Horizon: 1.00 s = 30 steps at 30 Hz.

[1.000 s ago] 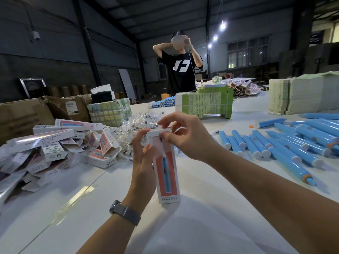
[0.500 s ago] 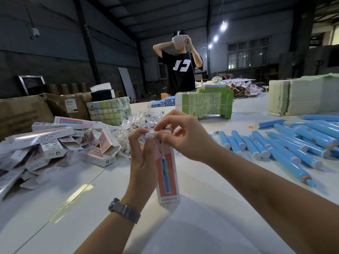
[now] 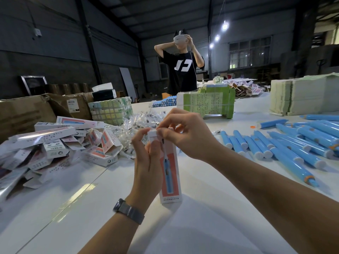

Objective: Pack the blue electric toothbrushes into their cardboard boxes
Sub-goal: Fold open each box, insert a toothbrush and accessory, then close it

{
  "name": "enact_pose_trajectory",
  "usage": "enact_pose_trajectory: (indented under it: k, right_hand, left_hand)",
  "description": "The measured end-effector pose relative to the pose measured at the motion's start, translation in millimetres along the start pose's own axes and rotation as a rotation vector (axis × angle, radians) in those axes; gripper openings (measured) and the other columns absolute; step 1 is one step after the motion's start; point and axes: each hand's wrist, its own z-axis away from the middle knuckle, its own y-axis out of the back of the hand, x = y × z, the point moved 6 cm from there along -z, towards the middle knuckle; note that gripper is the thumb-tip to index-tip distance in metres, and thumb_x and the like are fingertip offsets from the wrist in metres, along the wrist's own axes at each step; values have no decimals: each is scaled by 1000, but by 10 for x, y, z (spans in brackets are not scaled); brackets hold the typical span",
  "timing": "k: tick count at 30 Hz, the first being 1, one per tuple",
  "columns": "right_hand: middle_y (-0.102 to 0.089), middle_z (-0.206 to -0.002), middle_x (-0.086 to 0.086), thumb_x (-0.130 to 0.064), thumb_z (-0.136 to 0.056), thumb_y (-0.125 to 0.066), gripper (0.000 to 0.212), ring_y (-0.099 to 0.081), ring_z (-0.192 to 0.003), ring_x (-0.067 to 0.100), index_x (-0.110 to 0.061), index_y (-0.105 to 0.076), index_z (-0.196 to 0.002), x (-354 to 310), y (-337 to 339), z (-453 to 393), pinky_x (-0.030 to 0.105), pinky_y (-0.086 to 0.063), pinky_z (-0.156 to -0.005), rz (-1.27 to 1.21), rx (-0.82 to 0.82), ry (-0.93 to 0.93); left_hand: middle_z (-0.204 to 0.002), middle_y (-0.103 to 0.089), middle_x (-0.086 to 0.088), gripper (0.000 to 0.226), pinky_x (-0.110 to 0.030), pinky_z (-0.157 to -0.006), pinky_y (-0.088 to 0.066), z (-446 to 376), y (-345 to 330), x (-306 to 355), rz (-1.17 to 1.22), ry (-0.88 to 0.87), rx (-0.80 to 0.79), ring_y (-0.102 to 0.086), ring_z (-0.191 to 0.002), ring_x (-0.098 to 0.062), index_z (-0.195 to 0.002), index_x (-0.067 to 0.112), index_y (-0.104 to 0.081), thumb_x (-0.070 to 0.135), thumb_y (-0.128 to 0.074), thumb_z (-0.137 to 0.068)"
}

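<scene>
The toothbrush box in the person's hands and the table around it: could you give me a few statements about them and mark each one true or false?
1. The toothbrush box stands upright on the white table. True.
2. Only the left hand touches the box. False: the right hand also pinches its top flap.
3. The loose blue toothbrushes lie to the right of the box. True.
4. The pile of boxes lies to the right of the toothbrushes. False: it lies on the left side of the table.
5. The person in the black T-shirt is seated at the table. False: that person stands behind it.
</scene>
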Motion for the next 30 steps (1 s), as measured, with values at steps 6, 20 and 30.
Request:
enact_pose_trajectory:
  k: [6, 20, 30]
  right_hand:
    - [-58, -74, -12, -10, -85, -74, 5, -56, -68, 16, -12, -75, -80, 9, -1, -22, 18, -41, -61, -79, 9, -38]
    - [-60, -71, -9, -11, -84, -75, 5, -59, -69, 14, -10, -75, -79, -64, 46, -66, 11, -41, -59, -20, -55, -29]
    - [-59, -79, -1, -9, -85, -73, 7, -60, -83, 39, -7, -73, -79, -15, 93, -126, 54, -52, -82, -135, -211, -138]
  left_hand:
    - [-95, -65, 4, 28, -37, -70, -61, 16, -2, -5, 4, 5, -29, -69, -82, -21, -119, 65, -28, 43, -30, -101]
    - [-101, -64, 29, 42, -21, -71, -57, 6, -10, 4, -22, -19, -58, -70, -89, -10, -123, 75, -21, 39, -25, -101]
    - [-91, -64, 16, 35, -35, -61, -59, -2, 11, 73, -31, -36, -39, -66, -73, -19, -115, 67, -31, 34, -27, -103]
